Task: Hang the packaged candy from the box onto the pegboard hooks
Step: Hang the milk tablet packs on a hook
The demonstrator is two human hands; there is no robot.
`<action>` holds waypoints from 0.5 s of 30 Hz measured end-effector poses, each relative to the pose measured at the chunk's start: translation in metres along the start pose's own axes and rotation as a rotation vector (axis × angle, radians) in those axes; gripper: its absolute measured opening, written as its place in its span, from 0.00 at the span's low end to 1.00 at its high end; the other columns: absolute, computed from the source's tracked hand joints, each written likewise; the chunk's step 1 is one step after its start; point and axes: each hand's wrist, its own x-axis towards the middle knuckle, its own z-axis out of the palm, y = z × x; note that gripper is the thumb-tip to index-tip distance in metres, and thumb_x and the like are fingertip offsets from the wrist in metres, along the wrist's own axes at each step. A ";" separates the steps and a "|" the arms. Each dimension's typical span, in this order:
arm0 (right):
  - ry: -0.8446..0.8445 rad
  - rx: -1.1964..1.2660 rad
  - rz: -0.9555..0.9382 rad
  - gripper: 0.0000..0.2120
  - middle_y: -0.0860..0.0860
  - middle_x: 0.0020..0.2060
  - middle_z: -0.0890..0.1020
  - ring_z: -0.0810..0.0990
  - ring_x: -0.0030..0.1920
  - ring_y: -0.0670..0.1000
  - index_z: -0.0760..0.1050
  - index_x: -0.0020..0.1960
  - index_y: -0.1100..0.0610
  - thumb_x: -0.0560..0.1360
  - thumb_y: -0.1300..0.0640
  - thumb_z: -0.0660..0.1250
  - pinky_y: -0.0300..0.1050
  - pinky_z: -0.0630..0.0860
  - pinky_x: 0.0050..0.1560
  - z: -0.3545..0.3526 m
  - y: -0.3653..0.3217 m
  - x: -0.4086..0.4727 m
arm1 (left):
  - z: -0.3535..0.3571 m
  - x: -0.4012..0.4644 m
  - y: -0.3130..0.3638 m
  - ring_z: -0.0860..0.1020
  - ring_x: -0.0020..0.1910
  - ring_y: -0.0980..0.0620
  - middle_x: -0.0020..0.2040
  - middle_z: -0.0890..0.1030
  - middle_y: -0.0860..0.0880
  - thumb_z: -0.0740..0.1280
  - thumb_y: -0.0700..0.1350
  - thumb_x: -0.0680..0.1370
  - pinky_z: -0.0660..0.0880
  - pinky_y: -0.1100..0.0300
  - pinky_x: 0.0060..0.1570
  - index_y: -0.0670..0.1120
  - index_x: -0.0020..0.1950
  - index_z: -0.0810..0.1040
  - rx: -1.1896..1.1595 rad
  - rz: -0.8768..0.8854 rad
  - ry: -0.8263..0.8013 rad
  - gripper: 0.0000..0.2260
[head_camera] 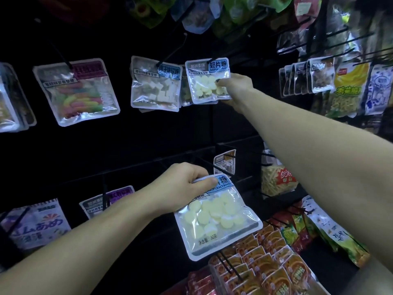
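My right hand reaches up to the black pegboard and pinches the right side of a clear packet of pale round milk candies, which hangs on a black hook with a like packet behind it. Lower down, my left hand grips the top edge of a second, identical packet of milk candies, held in front of the board and apart from any hook. The box is out of view.
Neighbouring hooks carry a packet of white cubes and a packet of coloured gummy strips to the left. Dried-snack bags hang at right, orange sachets fill the lower right, and several bare hooks jut out at upper right.
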 end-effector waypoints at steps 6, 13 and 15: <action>0.005 -0.043 0.031 0.05 0.53 0.52 0.87 0.87 0.50 0.54 0.82 0.49 0.52 0.77 0.61 0.73 0.51 0.86 0.52 0.023 0.012 0.019 | 0.000 0.002 -0.002 0.62 0.24 0.57 0.25 0.64 0.57 0.67 0.54 0.83 0.61 0.64 0.26 0.47 0.33 0.68 -0.023 0.004 -0.019 0.22; 0.041 -0.178 0.104 0.36 0.52 0.68 0.74 0.81 0.60 0.56 0.57 0.83 0.52 0.79 0.47 0.68 0.49 0.84 0.57 -0.002 0.024 -0.010 | -0.002 0.002 0.002 0.63 0.23 0.57 0.25 0.65 0.57 0.67 0.56 0.83 0.62 0.64 0.25 0.45 0.34 0.70 -0.021 -0.018 -0.012 0.22; 0.031 -0.182 0.114 0.35 0.56 0.68 0.76 0.82 0.58 0.57 0.60 0.82 0.50 0.79 0.46 0.69 0.49 0.84 0.56 -0.019 0.028 -0.028 | -0.006 0.000 0.006 0.64 0.23 0.57 0.25 0.67 0.57 0.67 0.55 0.83 0.62 0.64 0.26 0.45 0.34 0.73 -0.057 -0.035 -0.010 0.21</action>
